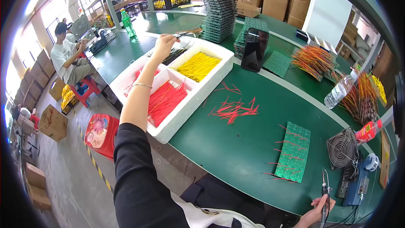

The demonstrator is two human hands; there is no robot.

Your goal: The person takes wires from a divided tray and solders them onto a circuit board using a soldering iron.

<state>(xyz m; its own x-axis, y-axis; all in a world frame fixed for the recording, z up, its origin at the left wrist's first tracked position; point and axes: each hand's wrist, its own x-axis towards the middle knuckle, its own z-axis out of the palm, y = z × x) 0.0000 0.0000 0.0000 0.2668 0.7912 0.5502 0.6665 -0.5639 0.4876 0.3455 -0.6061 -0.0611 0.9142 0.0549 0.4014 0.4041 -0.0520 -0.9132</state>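
Soldering tool [324, 190], slim and metal-tipped, is seen in the head view at the lower right, clamped in the right grip [321, 207] near the edge of the green counter [223, 143]. The left grip [166, 45] is extended over the far end of a white foam box [202, 91], by a compartment of black wires [176, 55]; its fingers are drawn together, but whether a wire is pinched cannot be told. Yellow wires [197, 66] and red wires [168, 102] are held in other compartments. Loose red pieces [234, 110] are scattered beside the box. Between them and the tool, a green circuit panel [294, 152] is laid, with red wires protruding past its left edge. Near the tool, a round fan grille [342, 148] is placed.
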